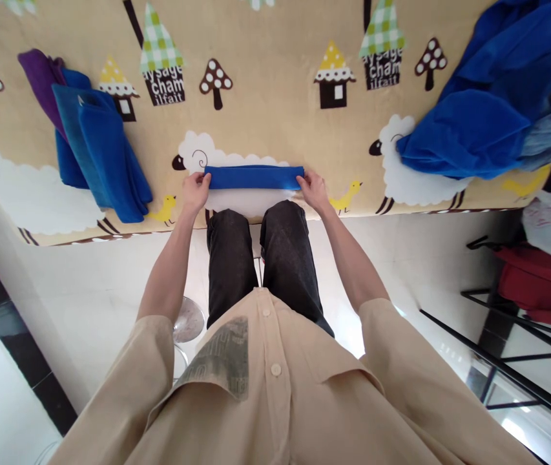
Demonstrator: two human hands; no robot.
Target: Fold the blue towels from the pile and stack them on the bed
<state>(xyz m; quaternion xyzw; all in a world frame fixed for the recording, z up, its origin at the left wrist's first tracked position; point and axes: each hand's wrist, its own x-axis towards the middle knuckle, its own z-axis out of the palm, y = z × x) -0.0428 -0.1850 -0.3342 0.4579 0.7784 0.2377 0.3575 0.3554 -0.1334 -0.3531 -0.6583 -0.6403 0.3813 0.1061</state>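
A blue cloth [254, 177], folded into a long narrow strip, lies on the patterned beige table cover [265, 110] near its front edge. My left hand [196, 191] grips the strip's left end. My right hand [312, 189] grips its right end. Both hands rest on the cover, just above my knees in dark trousers.
A stack of folded blue cloths [101, 152] with a purple one [42, 81] beneath lies at the left. A loose heap of blue and grey cloths [493, 110] sits at the right. A black metal rack [512, 361] with a red bag [541, 284] stands on the floor at right.
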